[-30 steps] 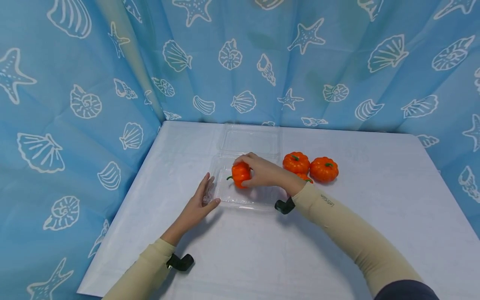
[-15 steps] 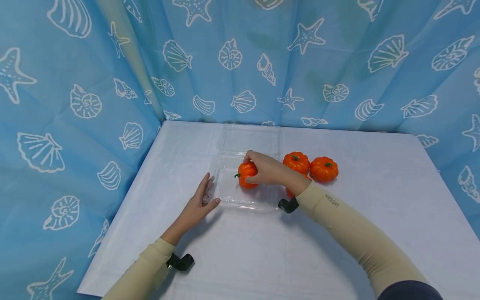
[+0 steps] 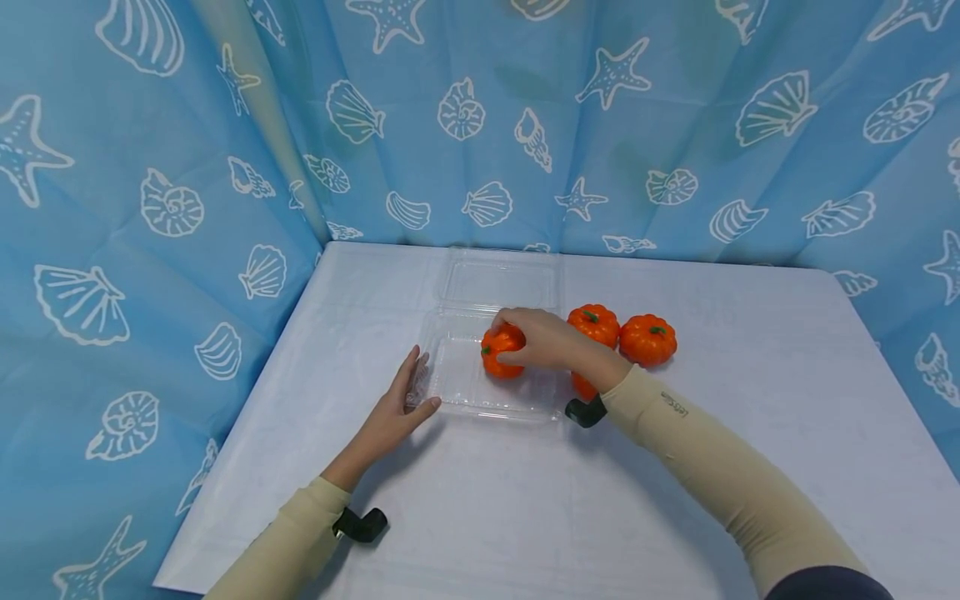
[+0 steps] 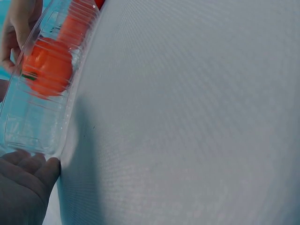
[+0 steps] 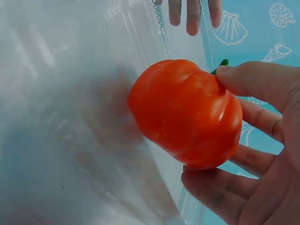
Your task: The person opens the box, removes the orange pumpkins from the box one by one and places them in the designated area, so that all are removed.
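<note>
My right hand (image 3: 536, 337) grips a small orange pumpkin (image 3: 502, 353) with a green stem, fingers on its far side and thumb on the near side. The pumpkin is within the base of a clear plastic clamshell container (image 3: 450, 392), its stem tilted to the left. In the right wrist view the thumb lies by the stem of the pumpkin (image 5: 185, 112) and the fingers reach round it. My left hand (image 3: 390, 412) rests at the container's left end with its fingers extended. The left wrist view shows those fingertips right at the container's end wall (image 4: 35, 145).
Behind the base lies the container's raised clear lid (image 3: 501, 279). To the right sit more pumpkins: one (image 3: 592, 323) beside the container, another (image 3: 648, 340) farther right, and a third (image 3: 582, 387) partly hidden by my right wrist. A shell-patterned curtain (image 3: 465, 158) borders the white table (image 3: 480, 508).
My right hand has moved the pumpkin rightward inside the container, and the stem has turned more toward the camera. The left hand has stayed at the container's end.
</note>
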The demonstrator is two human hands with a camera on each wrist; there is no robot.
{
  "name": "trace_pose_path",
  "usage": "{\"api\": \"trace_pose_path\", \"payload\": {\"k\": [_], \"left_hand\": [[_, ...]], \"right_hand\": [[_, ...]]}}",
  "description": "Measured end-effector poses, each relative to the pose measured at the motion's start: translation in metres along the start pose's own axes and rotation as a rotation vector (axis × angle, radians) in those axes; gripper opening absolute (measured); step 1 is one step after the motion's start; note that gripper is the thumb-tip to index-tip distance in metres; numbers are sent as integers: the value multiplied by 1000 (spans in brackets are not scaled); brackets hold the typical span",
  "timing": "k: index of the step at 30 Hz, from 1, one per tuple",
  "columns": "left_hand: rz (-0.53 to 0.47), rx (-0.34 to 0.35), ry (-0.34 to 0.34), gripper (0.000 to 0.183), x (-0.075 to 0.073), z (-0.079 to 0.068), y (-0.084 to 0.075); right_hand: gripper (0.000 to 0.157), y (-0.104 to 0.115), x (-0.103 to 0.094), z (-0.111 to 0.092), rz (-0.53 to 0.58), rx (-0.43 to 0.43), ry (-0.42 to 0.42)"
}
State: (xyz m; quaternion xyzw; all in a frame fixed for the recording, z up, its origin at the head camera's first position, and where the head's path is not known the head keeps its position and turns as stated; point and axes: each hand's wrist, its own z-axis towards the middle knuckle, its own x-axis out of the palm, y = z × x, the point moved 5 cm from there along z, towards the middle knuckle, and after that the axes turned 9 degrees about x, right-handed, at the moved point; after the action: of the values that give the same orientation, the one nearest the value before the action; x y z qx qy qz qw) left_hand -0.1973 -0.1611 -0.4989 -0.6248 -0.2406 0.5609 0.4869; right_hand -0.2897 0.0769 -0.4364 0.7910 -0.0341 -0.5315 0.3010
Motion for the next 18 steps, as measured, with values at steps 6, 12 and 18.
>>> {"api": "trace_pose_path", "payload": {"k": [6, 12, 18], "left_hand": [[9, 3, -1, 92, 0, 0, 1], [16, 1, -6, 92, 0, 1, 1], [5, -3, -4, 91, 0, 0, 0]], "right_hand": [[35, -4, -3, -5, -13, -32, -4], [38, -8, -4, -9, 7, -27, 6], [38, -11, -2, -11, 0, -24, -8]]}}
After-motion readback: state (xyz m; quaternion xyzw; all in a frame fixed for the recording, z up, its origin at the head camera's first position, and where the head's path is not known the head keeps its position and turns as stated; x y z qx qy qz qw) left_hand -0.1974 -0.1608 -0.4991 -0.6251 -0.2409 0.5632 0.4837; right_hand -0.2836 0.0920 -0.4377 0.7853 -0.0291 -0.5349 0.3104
